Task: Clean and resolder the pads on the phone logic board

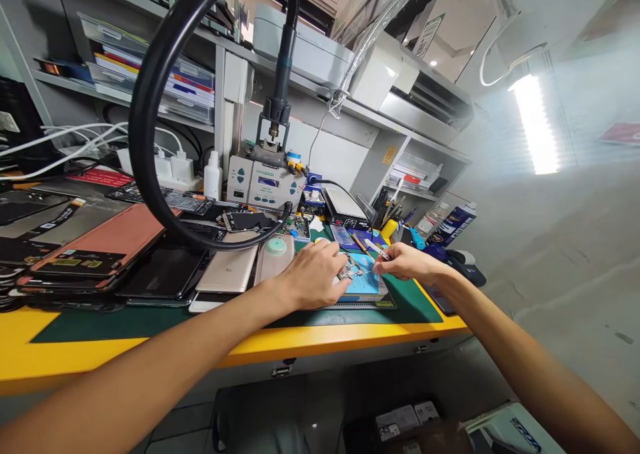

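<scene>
My left hand (317,274) rests at the left end of a small phone circuit board (353,267), with thumb and fingers closed around its edge. Beneath the board is a light blue box (367,283), lying flat on the green mat. From the right, my right hand (404,262) grips a slim white tool (376,248) in a pinch. A thin tip from that hand seems to reach towards the board; the exact kind of tool is too small to make out.
Several phones, among them a gold one (227,269), cover the left side of the desk. A grey soldering station (265,182) stands behind, and a thick black hose (143,107) loops close in front of it. Bottles and a spray can (457,222) stand at right.
</scene>
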`<state>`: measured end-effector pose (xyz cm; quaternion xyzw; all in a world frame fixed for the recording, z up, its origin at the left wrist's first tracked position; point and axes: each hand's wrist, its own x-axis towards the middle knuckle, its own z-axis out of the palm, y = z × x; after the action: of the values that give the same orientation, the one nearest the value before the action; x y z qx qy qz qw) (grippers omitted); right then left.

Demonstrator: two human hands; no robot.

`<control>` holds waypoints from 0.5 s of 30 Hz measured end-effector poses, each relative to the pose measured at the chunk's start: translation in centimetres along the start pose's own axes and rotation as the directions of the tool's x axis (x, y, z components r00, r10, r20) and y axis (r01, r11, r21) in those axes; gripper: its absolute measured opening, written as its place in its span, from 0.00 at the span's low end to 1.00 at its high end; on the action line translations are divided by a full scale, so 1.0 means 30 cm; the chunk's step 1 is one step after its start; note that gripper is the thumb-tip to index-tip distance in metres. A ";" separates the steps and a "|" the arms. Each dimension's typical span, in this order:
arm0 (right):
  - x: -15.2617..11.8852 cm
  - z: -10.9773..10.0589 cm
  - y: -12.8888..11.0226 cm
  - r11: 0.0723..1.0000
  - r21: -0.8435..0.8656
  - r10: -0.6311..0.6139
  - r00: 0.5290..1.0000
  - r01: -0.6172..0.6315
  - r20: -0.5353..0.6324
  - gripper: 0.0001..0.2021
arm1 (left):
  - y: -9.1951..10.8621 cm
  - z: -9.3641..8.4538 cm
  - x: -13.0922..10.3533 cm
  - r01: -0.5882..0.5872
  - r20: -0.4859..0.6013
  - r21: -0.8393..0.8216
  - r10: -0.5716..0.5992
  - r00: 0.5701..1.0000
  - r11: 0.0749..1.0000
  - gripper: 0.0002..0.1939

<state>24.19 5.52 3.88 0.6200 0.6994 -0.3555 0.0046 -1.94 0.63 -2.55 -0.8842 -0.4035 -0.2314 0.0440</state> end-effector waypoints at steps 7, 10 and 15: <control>0.002 -0.012 0.019 1.000 0.029 -0.005 1.000 0.004 0.023 0.18 | 0.002 0.001 0.002 0.004 0.006 0.004 -0.004 1.000 1.000 0.18; 0.006 -0.019 0.034 0.999 0.047 -0.020 0.999 0.018 0.036 0.17 | 0.002 0.002 0.003 0.008 0.010 0.006 -0.008 1.000 1.000 0.19; 0.013 -0.037 0.062 0.996 0.080 -0.040 0.998 0.035 0.057 0.17 | -0.001 0.003 0.000 0.015 0.017 0.006 -0.015 1.000 1.000 0.19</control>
<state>26.19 6.38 3.61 0.5959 0.6959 -0.4007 -0.0061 -1.92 0.66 -2.62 -0.8829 -0.4110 -0.2232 0.0415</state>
